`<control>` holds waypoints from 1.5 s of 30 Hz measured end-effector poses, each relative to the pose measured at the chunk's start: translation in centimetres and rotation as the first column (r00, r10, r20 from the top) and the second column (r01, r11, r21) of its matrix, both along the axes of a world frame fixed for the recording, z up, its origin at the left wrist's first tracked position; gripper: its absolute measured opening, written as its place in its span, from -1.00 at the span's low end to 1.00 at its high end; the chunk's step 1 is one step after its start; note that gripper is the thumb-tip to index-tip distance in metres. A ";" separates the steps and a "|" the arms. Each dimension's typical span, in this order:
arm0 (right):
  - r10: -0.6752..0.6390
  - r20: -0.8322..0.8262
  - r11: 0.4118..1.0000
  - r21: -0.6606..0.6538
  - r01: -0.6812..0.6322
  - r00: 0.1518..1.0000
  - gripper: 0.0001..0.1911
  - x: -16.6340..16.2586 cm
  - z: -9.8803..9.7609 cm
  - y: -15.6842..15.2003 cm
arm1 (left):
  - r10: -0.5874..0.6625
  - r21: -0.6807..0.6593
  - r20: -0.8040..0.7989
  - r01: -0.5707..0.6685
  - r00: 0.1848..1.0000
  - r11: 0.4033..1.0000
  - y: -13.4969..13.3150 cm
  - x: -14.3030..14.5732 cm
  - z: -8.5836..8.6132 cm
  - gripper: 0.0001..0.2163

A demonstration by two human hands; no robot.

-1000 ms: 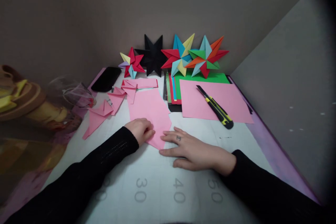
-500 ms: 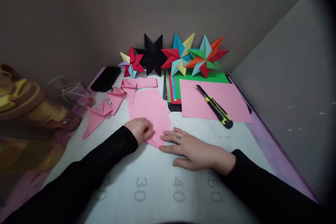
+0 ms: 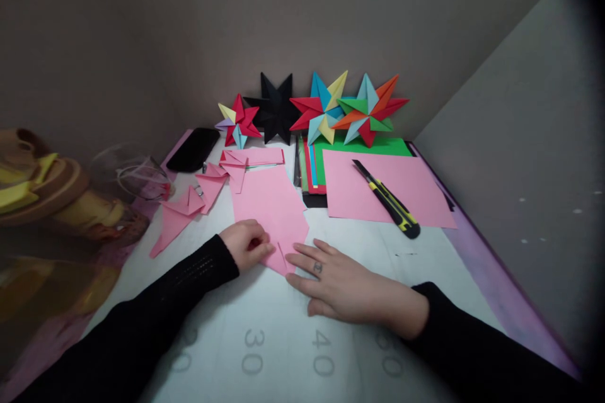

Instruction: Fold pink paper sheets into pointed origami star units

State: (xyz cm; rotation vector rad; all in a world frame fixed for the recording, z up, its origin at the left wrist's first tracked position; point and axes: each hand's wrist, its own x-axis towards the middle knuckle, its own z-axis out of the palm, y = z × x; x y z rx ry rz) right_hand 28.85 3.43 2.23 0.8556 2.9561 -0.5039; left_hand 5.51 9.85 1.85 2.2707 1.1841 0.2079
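Note:
A pink sheet of paper [image 3: 267,201] lies on the white mat in front of me. Its near end comes to a point, with a short dark fold line or edge showing close to the tip. My left hand [image 3: 246,245] is curled at the sheet's lower left, thumb and forefinger pinched together on the paper. Flat on the other side rests my right hand [image 3: 340,277], fingers spread, its fingertips touching the sheet's lower right edge. Folded pink paper pieces [image 3: 177,217] lie in a chain to the left, overlapping the sheet's upper left corner.
A yellow and black utility knife [image 3: 387,198] lies on another pink sheet [image 3: 340,195], over a stack of coloured paper [image 3: 368,146]. Several folded paper stars [image 3: 276,110] lean on the wall. At left are a phone [image 3: 193,150], a clear cup [image 3: 137,173] and a brown object [image 3: 66,182].
The thumb of my left hand has drawn slightly left, and a fold line now shows near the paper's tip. The whole view has shifted a little; my right hand stays beside the sheet.

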 end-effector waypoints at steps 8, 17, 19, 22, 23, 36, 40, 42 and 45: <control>0.011 -0.027 0.995 -0.100 -0.013 1.000 -0.30 0.3 0.1 0.1 | 0.001 0.054 -0.083 0.004 0.997 0.999 0.1 0.5 -0.4 -0.78; -0.011 -0.053 0.980 -0.200 0.000 0.999 -0.25 0.3 0.1 0.2 | 0.009 0.037 -0.099 -0.006 0.995 0.999 0.3 0.4 -0.6 -0.79; -0.008 -0.055 0.976 -0.217 -0.004 0.998 -0.25 0.4 0.1 0.2 | 0.013 0.038 -0.093 -0.010 0.996 0.999 0.3 0.4 -0.7 -0.78; -0.006 -0.050 0.972 -0.234 -0.005 0.999 -0.26 0.4 0.1 0.2 | 0.005 0.035 -0.090 -0.002 0.996 0.999 0.3 0.4 -0.8 -0.78; -0.007 -0.047 0.971 -0.237 -0.004 0.999 -0.26 0.4 0.2 0.2 | 0.000 0.035 -0.092 0.004 0.996 0.999 0.3 0.4 -0.8 -0.79; -0.004 -0.048 0.974 -0.227 -0.007 0.999 -0.30 0.1 0.5 -0.1 | -0.010 0.048 -0.092 0.015 0.996 0.999 0.3 0.3 -0.7 -0.80; 0.006 -0.056 0.974 -0.226 -0.018 0.998 -0.30 0.1 0.7 -0.3 | 0.031 0.063 -0.123 -0.023 0.992 0.998 0.1 0.5 -0.9 -0.80; 0.012 -0.051 0.973 -0.228 -0.023 0.999 -0.31 0.1 0.8 -0.4 | 0.053 0.070 -0.136 -0.043 0.989 0.997 -0.1 0.7 -1.1 -0.81; 0.014 -0.036 0.975 -0.219 -0.022 0.999 -0.29 0.0 0.8 -0.6 | 0.119 0.094 -0.164 -0.105 0.979 0.990 -0.2 0.7 -1.1 -0.81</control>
